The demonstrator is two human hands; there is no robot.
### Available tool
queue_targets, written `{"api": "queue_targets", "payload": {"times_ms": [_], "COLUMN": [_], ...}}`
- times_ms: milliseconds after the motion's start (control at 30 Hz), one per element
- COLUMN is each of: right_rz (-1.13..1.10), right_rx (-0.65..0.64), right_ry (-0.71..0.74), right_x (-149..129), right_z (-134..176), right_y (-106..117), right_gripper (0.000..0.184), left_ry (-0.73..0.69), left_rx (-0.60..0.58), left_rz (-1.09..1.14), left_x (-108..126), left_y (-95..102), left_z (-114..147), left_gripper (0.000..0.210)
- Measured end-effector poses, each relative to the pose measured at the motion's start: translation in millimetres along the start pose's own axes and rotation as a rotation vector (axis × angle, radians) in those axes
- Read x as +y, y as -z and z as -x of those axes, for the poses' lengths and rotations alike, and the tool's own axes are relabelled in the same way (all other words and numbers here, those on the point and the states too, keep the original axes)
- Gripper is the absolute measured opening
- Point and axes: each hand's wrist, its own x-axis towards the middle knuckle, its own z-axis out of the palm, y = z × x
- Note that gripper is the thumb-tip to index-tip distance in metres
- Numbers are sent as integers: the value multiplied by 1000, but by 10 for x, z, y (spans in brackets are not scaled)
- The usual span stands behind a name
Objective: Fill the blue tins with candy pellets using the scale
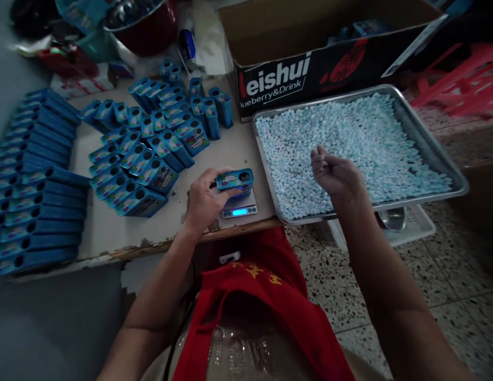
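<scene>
Table [113, 233]: pale worn top, chipped front edge showing bare wood. Left of table, plain grey wall [2, 87]. Right of table, red plastic stool [482, 61]. Below and right of table, speckled floor tiles [333, 286], thin joints. Light dim.

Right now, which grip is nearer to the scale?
Left. The left grip holds a box right at the scale; the right grip is farther off, over the tray.
</scene>
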Motion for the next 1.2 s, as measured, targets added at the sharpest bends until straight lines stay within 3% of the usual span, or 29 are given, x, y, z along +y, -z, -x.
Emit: {"api": "queue_targets", "payload": {"times_ms": [133,267,400,533,700,900,1200], "right_rz": [6,34,32,53,146,233,325], "right_rx": [-50,-21,-2,-11,-84,-89,-110], "right_ry": [-225,-268,-301,-338,-306,-185,-89], "right_x": [-85,-163,-245,-314,-283,-210,-326], "right_z": [175,277,292,313,400,459,552], "right_y": [-302,-531,-566,-505,-552,-705,-817], "right_gripper": [31,35,31,22,14,21,28], "left_ry": [10,-39,-91,-57,45,-3,16], "left_rx": [1,17,54,116,156,232,213], "left_rz": [-22,-80,-135,-167,-162,-168,-217], "left_x": [-152,-183,-170,-231,-323,-288,-219], "left_y": [-12,-28,152,404,548,582,485], "left_z": [135,200,335,543,723,722,694], "left_gripper": [39,53,75,54,31,27,24]}}
